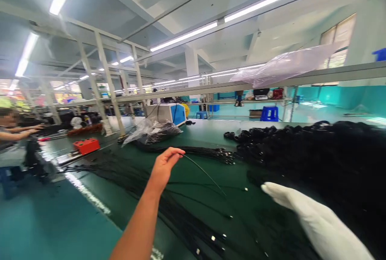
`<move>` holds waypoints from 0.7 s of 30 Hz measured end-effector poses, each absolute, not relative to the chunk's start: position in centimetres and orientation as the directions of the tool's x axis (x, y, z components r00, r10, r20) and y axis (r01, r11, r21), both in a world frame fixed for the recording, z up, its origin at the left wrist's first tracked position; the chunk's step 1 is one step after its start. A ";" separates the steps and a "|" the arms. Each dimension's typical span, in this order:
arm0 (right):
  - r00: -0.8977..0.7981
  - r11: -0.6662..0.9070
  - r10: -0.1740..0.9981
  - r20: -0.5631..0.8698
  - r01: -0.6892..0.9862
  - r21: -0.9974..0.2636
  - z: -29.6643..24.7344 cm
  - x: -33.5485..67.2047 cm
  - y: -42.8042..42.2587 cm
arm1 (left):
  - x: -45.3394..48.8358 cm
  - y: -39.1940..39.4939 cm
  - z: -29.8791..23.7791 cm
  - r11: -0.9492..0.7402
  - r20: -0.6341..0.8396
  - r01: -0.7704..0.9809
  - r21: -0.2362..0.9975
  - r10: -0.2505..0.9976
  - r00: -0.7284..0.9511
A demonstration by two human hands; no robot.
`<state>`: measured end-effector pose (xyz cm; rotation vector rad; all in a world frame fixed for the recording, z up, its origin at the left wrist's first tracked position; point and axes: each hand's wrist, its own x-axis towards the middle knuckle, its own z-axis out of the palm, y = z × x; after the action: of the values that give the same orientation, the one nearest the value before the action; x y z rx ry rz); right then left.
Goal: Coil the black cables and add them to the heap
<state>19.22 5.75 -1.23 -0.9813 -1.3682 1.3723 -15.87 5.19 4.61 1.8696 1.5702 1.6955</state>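
So we're riding on one head cam, looking forward over the green table [211, 129], wide enough that we're also catching the ceiling lights [183, 37] up top. Our left hand [164, 167] and right hand [304, 205] are showing pretty close, with the shelf [193, 90] running across farther off.

Cable [205, 170] in my left hand [164, 164]: plain black, faint green sheen. My right glove [313, 213]: solid white. I'm over a dark green tabletop [208, 134]. Loose cable bundle [181, 215]: black, small white tips [213, 238]. Coil pile [331, 155]: all black. Box [86, 146]: orange-red, dark spots. Machine [159, 113]: off-white, bright blue panel [178, 113]. Floor [60, 224]: teal. Far stool [269, 114]: saturated blue. Overhead plastic bag [286, 65]: pale lilac tint.
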 end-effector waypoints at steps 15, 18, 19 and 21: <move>-0.853 -0.536 0.521 -0.029 -0.300 -0.789 -3.9 16.1 4.1 | -8.6 6.9 2.8 -0.207 0.694 0.972 0.115 0.716 0.070; -0.816 -0.502 0.569 -0.105 -0.243 -0.830 -2.8 15.9 4.0 | -5.9 4.9 2.3 -0.340 0.660 0.923 0.178 0.737 0.144; -0.804 -0.483 0.584 -0.112 -0.233 -0.844 -2.5 15.9 4.0 | -4.7 4.1 2.4 -0.444 0.599 0.869 0.218 0.764 0.240; -0.782 -0.416 0.619 -0.066 -0.256 -0.873 -2.1 15.9 4.2 | -2.5 2.8 2.6 -0.560 0.370 0.752 0.347 0.819 0.439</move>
<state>15.87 4.15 -2.15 -0.5222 -1.2677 2.2099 -2.49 2.82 2.62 2.5515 1.4015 0.7683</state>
